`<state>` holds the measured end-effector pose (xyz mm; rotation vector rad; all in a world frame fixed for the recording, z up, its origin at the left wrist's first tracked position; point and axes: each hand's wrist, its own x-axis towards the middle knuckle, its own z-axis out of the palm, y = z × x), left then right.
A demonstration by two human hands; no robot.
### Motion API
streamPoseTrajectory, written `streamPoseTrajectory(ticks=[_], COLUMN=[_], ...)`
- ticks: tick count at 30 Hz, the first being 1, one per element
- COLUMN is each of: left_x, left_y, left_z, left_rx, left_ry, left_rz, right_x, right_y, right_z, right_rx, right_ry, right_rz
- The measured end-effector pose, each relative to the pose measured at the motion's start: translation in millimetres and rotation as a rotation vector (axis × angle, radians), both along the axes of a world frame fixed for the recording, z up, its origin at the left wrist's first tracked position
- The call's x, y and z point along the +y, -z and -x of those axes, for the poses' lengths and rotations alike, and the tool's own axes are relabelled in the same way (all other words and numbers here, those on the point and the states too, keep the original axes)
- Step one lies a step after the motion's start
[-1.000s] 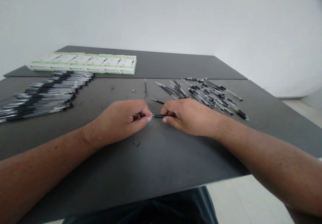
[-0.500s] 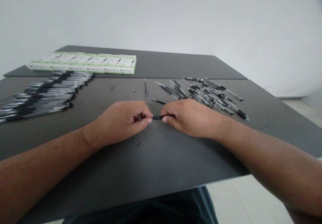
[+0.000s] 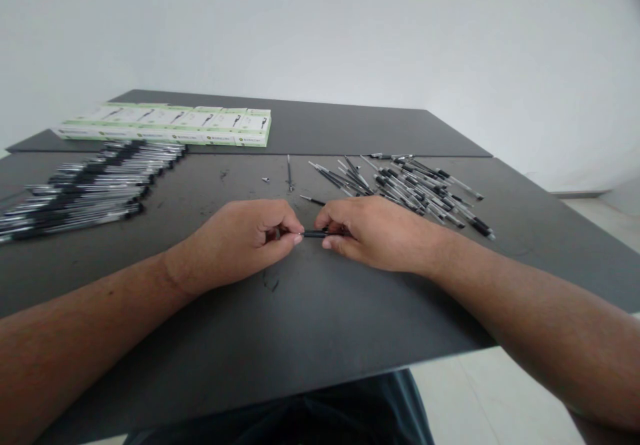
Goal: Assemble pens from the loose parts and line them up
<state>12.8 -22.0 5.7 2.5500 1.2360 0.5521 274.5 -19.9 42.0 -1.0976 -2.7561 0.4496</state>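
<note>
A pen (image 3: 314, 234) with a black grip lies level between my two hands, over the middle of the table. The thumb and forefinger of my left hand (image 3: 250, 232) pinch its left end. My right hand (image 3: 383, 232) is curled round its right part, with the thumb and forefinger a little apart and the pen running in under the fingers; its far end is hidden. Just beyond my right fingers lies a black refill (image 3: 313, 200) with a pale tip. A small silvery pen tip (image 3: 265, 180) and a thin refill (image 3: 289, 172) lie farther back.
To the right is a loose heap of clear and black pen barrels (image 3: 420, 188), with several dark refills (image 3: 340, 177) beside it. On the left lies a long row of pens (image 3: 85, 188). White and green boxes (image 3: 170, 125) stand behind on the grey table (image 3: 320, 325).
My right thumb and forefinger have parted slightly, and more of the pen shows between my hands. My left hand keeps its pinch in the same place.
</note>
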Motion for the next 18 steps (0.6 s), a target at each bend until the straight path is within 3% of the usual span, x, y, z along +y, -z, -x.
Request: streamPoseTrajectory(ticks=[18], left_x=[-0.5], left_y=[-2.4], left_z=[-0.6], left_rx=[0.001], left_ry=[-0.010], left_rz=[0.003], right_x=[0.0], right_y=[1.0], right_z=[-1.2], right_rx=[-0.006], right_ry=[-0.008], right_rz=[0.007])
